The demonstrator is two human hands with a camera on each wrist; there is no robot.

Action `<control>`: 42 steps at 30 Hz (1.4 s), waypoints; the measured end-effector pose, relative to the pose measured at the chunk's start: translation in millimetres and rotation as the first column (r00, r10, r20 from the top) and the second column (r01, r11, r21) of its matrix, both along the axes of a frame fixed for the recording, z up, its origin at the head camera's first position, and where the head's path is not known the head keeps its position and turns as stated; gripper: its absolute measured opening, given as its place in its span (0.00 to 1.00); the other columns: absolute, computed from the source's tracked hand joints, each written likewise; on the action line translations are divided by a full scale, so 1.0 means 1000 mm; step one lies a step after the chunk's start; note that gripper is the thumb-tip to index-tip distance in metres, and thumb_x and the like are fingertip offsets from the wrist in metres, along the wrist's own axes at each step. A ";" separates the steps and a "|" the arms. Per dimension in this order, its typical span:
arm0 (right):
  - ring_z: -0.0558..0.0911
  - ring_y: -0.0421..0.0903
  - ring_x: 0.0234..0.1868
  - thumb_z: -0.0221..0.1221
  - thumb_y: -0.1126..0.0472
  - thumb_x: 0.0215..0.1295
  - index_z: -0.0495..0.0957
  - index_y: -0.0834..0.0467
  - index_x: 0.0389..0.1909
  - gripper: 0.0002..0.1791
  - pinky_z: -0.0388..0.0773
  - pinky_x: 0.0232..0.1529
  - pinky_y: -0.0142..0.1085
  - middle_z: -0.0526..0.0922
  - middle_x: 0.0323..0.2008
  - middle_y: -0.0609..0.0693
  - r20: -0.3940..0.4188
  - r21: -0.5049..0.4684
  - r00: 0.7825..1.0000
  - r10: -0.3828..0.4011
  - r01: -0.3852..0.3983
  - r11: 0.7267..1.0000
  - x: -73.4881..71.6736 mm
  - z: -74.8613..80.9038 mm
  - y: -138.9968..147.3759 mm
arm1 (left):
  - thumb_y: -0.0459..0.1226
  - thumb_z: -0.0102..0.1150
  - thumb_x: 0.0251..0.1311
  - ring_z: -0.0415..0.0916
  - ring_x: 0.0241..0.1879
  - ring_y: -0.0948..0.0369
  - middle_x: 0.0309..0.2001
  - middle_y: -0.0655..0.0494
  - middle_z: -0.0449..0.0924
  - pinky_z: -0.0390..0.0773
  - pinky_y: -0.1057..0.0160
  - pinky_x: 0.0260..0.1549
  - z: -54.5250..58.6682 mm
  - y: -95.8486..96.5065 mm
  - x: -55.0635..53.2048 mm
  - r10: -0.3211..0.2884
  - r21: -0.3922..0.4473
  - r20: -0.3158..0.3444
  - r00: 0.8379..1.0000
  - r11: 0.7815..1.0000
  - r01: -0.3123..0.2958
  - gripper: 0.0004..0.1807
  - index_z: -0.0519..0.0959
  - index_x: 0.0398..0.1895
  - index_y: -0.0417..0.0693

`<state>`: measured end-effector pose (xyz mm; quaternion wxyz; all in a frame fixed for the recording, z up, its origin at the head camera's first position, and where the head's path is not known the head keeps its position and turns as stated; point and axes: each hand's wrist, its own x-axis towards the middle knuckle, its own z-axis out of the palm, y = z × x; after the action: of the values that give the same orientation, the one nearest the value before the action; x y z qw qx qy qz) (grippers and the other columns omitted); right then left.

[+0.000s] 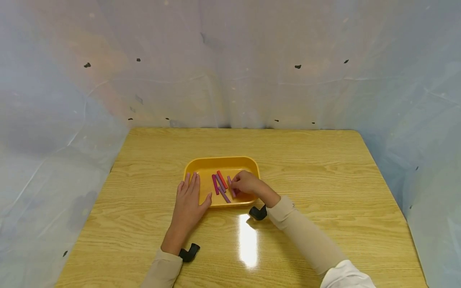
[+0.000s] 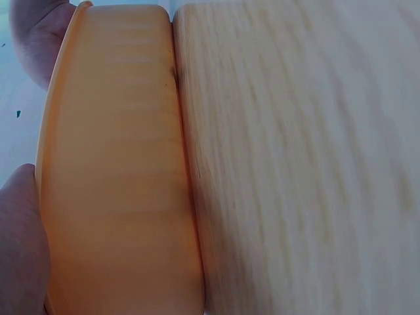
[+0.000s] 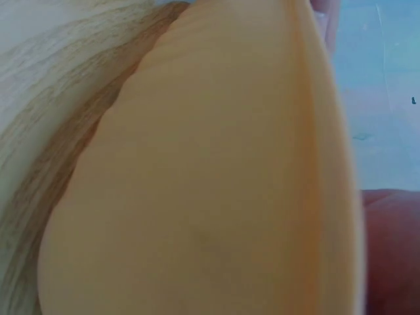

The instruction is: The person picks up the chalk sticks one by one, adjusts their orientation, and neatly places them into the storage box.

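A shallow yellow tray (image 1: pixel 205 162) stands on the table and holds several short, chalk-like sticks in purple, magenta and red. My left hand (image 1: pixel 189 204) lies over the tray's left end, fingers straight and thumb spread toward the near rim. On the right, my right hand (image 1: pixel 248 184) reaches inside, its fingertips pinching a light purple stick (image 1: pixel 233 193). Left of it lie a red stick (image 1: pixel 222 179), a magenta stick (image 1: pixel 215 184) and another purple stick (image 1: pixel 224 195). Both wrist views mostly face the tray's outer wall (image 2: pixel 118 157), so the fingertips are hidden there.
The wood-grain table (image 1: pixel 306 160) extends around the tray. Translucent plastic sheeting (image 1: pixel 230 92) hangs behind the table and along both sides. Below each wrist sits a black wrist-worn piece, the right one (image 1: pixel 257 213) close to the tray's near rim.
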<state>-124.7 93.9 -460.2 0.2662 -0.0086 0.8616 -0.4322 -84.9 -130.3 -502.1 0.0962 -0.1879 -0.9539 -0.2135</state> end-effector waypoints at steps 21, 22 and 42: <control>0.82 0.48 0.24 0.57 0.62 0.62 0.82 0.67 0.22 0.14 0.80 0.28 0.36 0.83 0.21 0.56 0.092 -0.040 0.996 -0.005 0.009 0.999 0.002 -0.010 -0.002 | 0.56 0.45 0.62 0.42 0.71 0.51 0.69 0.43 0.53 0.44 0.47 0.65 0.001 -0.001 0.001 -0.001 -0.003 0.014 1.000 1.000 0.001 0.42 0.55 0.69 0.34; 0.82 0.48 0.24 0.57 0.62 0.62 0.82 0.67 0.22 0.14 0.80 0.28 0.36 0.83 0.22 0.56 0.097 -0.042 0.995 -0.002 0.006 0.999 0.002 -0.010 -0.003 | 0.56 0.46 0.62 0.42 0.71 0.51 0.69 0.43 0.53 0.44 0.47 0.65 0.001 -0.001 0.001 -0.001 -0.002 0.014 1.000 1.000 0.001 0.42 0.55 0.69 0.34; 0.84 0.50 0.26 0.60 0.61 0.60 0.82 0.67 0.23 0.13 0.81 0.30 0.39 0.83 0.22 0.57 0.110 -0.087 0.994 -0.019 0.028 0.996 0.003 -0.014 -0.002 | 0.54 0.49 0.61 0.42 0.71 0.50 0.68 0.42 0.54 0.44 0.47 0.65 0.001 0.000 0.000 -0.002 0.008 0.004 1.000 1.000 0.002 0.42 0.55 0.69 0.34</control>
<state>-122.0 91.6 -474.5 0.3070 0.0135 0.8259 -0.4726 -84.9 -130.5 -501.0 0.0948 -0.1880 -0.9530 -0.2177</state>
